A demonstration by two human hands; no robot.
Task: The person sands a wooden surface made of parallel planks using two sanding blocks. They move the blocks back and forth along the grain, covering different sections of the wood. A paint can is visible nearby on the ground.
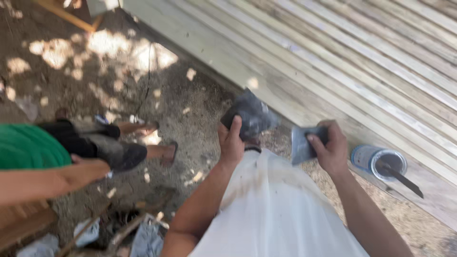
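White cloth (276, 209), stained, covers the near centre between the person's two forearms. Left hand (232, 143) is raised just above it, fingers (234, 127) curled round a crumpled dark grey sheet (250, 114), thumb pressed on its near face; grip closed on it. Right hand (331, 148), to the right & level w/ the left, is clamped on a 2nd grey piece (301, 143), flat & roughly rectangular, fingers wrapped over its right edge. Both pieces blurred, so material can't be told; they sit near each other but apart.

Just right of the right hand, a round tin (369, 157) w/ a pale blue wall stands on the near edge of the slatted wooden deck (362, 62); dark contents inside, a thin dark stick (404, 180) leaning out toward the right.

At left, another person: bare arm (47, 178) reaching in from the left edge, green top (28, 145), dark shorts, sandalled feet (166, 152) on the sandy ground (190, 100). Scraps of wood & pale rags (90, 231) lie near-left. Far: sun patches on the dirt, deck boards running off to the upper right.
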